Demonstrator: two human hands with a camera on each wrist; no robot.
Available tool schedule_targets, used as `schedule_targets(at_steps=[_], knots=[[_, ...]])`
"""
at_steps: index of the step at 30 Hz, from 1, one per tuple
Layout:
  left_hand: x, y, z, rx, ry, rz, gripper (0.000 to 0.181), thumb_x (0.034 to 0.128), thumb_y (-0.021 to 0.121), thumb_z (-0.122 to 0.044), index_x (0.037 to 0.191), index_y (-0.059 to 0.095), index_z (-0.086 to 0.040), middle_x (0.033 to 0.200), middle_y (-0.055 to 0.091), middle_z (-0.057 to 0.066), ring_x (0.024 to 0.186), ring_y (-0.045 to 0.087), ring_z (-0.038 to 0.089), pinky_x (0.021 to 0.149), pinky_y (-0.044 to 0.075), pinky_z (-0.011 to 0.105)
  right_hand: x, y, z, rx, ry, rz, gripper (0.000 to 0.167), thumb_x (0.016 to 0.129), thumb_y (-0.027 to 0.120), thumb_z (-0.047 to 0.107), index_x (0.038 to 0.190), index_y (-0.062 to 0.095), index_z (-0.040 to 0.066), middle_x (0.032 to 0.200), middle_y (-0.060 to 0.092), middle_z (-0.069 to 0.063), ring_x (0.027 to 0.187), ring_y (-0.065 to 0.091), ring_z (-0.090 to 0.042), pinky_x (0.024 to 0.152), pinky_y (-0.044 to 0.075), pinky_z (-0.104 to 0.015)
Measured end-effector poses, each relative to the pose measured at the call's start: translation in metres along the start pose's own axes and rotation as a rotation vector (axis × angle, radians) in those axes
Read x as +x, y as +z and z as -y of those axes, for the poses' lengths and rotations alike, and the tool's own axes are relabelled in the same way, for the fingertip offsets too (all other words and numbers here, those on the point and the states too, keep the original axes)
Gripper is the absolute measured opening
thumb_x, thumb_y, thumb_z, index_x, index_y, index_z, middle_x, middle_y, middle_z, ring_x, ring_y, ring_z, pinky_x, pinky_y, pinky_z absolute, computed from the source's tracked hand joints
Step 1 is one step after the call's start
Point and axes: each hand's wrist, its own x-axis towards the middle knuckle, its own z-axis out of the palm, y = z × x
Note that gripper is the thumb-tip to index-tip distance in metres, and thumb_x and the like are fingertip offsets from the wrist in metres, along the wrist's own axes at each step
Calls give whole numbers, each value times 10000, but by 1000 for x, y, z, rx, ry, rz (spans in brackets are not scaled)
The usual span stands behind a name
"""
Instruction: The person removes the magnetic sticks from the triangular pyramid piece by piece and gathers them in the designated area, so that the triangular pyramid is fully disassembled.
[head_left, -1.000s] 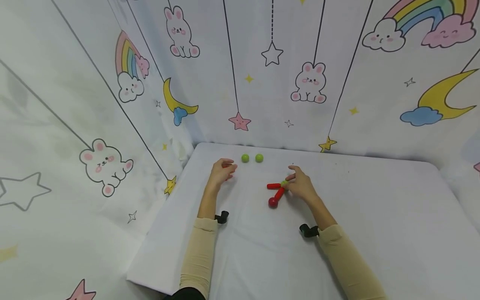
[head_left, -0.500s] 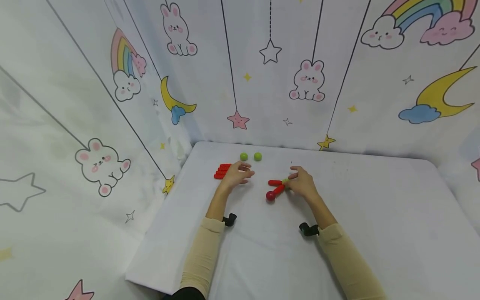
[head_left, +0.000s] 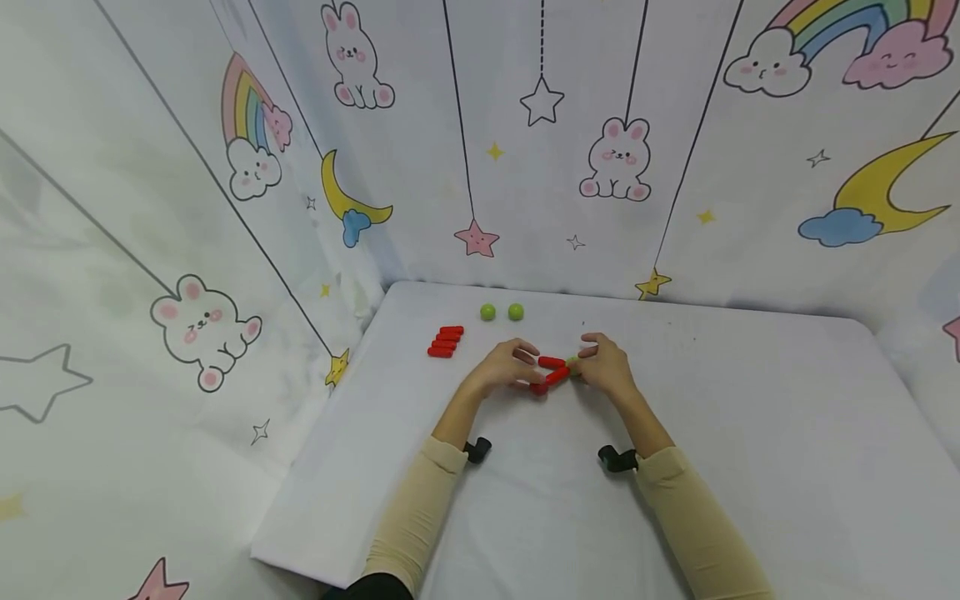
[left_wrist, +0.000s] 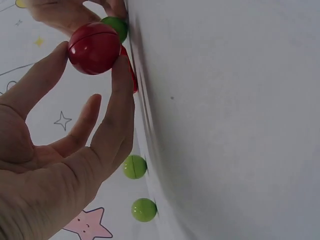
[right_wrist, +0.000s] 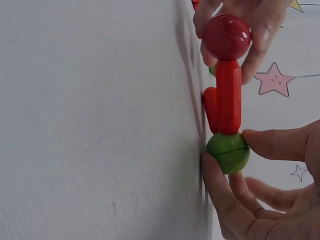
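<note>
My left hand (head_left: 504, 368) pinches a dark red ball (left_wrist: 95, 48) between thumb and finger. My right hand (head_left: 606, 367) pinches a green ball (right_wrist: 228, 152) in the same way. A red stick (right_wrist: 229, 97) joins the two balls. A second red stick (head_left: 551, 362) also meets the green ball and points left, its free end near the fingers of my left hand. In the head view the green ball is mostly hidden by my right fingers, and the red ball partly by my left hand.
Several red sticks (head_left: 446, 342) lie in a row at the left on the white table (head_left: 750, 433). Two green balls, one (head_left: 487, 312) beside the other (head_left: 515, 312), sit near the back edge. A patterned curtain (head_left: 420, 167) hangs behind.
My left hand has moved right from the row of red sticks, uncovering it, and has taken hold of the red ball. My right hand stays on the green ball; the joined stick has swung slightly upward.
</note>
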Motion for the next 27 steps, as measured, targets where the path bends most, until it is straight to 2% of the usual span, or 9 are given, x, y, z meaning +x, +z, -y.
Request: schedule_targets(at_steps=[6,12,20,27], knots=[[1,3,-1,54,-17,20,599,829,892,-160,1352,621,-49,1279,654,138,999,680,214,839,603,336,2,3,0,-21,27,-4,614,922,751,150,1475,521,15,1272,682,-216,1084,669,-358,856,600,-412],[1,7,0,103,-2,22,587,819,893,-135,1340,629,-69,1225,676,110,985,678,209,826,581,335,3,7,-2,39,55,-9,570,933,752,150,1445,547,5,1286,654,-236,1041,689,-355,791,619,-355],[0,12,-1,106,16,-20,598,808,906,-130,1333,626,-68,1226,673,125,993,662,217,854,577,364,-3,18,2,139,70,-51,691,848,867,184,1431,553,-14,1402,572,-277,1258,566,-417,1017,524,-506],[0,13,-3,80,37,-8,598,795,920,-111,1316,630,-71,1211,680,124,988,684,189,850,580,337,-6,23,6,247,139,-88,669,852,854,132,1440,559,9,1461,540,-259,1320,521,-409,1077,496,-514]])
